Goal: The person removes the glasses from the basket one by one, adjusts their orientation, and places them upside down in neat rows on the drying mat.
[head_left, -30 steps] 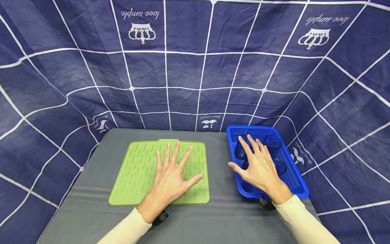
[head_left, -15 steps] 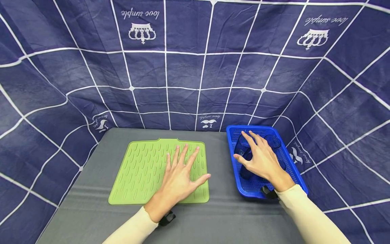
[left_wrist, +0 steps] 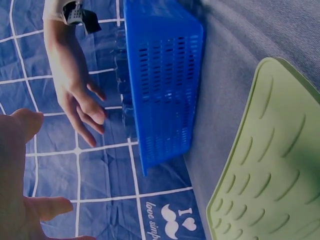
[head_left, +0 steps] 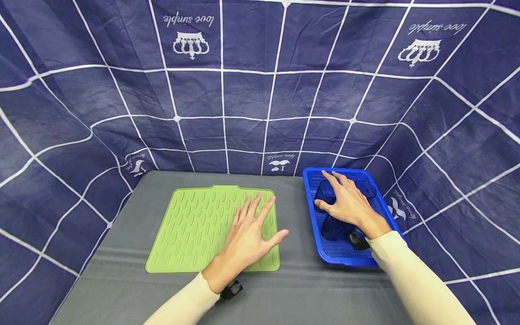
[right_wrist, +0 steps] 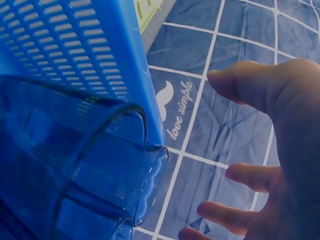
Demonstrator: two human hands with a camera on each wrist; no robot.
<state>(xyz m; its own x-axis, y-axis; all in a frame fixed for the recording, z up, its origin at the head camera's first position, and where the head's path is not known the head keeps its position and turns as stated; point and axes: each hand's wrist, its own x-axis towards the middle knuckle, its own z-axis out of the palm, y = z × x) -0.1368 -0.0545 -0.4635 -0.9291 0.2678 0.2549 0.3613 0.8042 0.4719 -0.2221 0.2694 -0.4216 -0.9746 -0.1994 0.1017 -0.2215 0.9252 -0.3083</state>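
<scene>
- Grey counter [head_left: 122,280] – hemmed in on three sides by a navy cloth backdrop [head_left: 243,90] with a white grid and crown prints.
- Green mat [head_left: 195,225] lies flat on the left half of the counter, ribbed, its notched edge toward the backdrop.
- Left hand [head_left: 248,239] rests palm down on the mat's right part, fingers straight and spread, holding nothing.
- A bare strip of counter separates the mat from the blue basket [head_left: 345,259] on the right – its long axis runs from the person toward the backdrop.
- Right hand [head_left: 345,203] is over the basket's far half, fingers loosely bent above a blue glass [head_left: 325,192]; whether it touches or grips the glass, I cannot tell.
- Another blue glass [head_left: 335,228] lies in the basket under the wrist; the right wrist view shows an open rim close by.
</scene>
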